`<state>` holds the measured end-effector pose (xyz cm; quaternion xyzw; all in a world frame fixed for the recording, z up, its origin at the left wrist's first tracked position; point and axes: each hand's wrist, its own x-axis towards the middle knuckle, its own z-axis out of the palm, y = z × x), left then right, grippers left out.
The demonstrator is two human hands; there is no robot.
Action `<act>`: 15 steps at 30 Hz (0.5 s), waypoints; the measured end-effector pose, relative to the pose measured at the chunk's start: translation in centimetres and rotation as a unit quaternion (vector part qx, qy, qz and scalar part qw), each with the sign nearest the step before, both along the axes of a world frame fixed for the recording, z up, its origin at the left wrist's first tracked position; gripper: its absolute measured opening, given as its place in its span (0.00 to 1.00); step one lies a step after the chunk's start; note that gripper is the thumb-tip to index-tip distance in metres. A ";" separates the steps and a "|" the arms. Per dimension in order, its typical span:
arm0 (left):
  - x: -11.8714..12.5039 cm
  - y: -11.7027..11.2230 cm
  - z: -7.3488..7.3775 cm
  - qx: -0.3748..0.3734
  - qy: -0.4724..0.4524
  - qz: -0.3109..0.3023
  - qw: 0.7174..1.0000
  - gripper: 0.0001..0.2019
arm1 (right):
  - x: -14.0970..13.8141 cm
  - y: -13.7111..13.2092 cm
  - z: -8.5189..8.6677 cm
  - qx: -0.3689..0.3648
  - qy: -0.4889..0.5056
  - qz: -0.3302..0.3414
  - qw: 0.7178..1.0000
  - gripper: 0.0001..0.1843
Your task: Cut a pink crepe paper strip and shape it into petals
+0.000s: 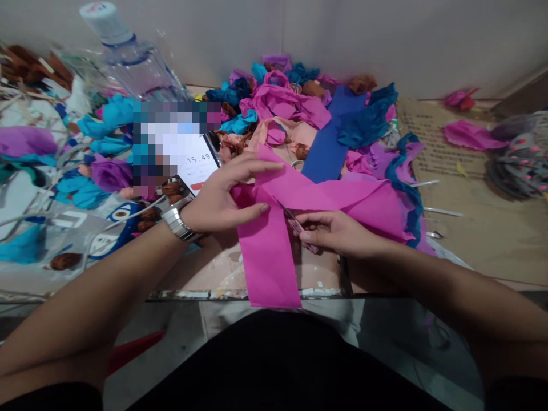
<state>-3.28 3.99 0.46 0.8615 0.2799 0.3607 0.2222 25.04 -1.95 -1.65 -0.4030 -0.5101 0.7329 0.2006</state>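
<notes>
My left hand (226,191), with a metal watch at the wrist, rests against a long pink crepe paper strip (272,257). Its thumb and index finger are stretched apart over the paper, and the other fingers are partly hidden. Small scissors (295,224) are gripped in my right hand (338,231), their dark blade tips touching or close to the strip's edge. One length of the pink paper hangs toward me over the table edge. Another length runs right, above my right hand, to a loose bunch.
A phone (194,162) lies beyond my left wrist, partly blurred out. Behind it stands a clear bottle (141,68). Crumpled paper pieces (286,100) and a blue strip (329,137) lie at the back. On the right is a cardboard sheet (449,240).
</notes>
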 end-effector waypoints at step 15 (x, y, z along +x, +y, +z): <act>0.0 0.1 -0.1 -0.052 -0.040 -0.011 0.998 0.31 | 0.6 1.1 -0.8 -0.002 0.021 0.045 0.999 0.22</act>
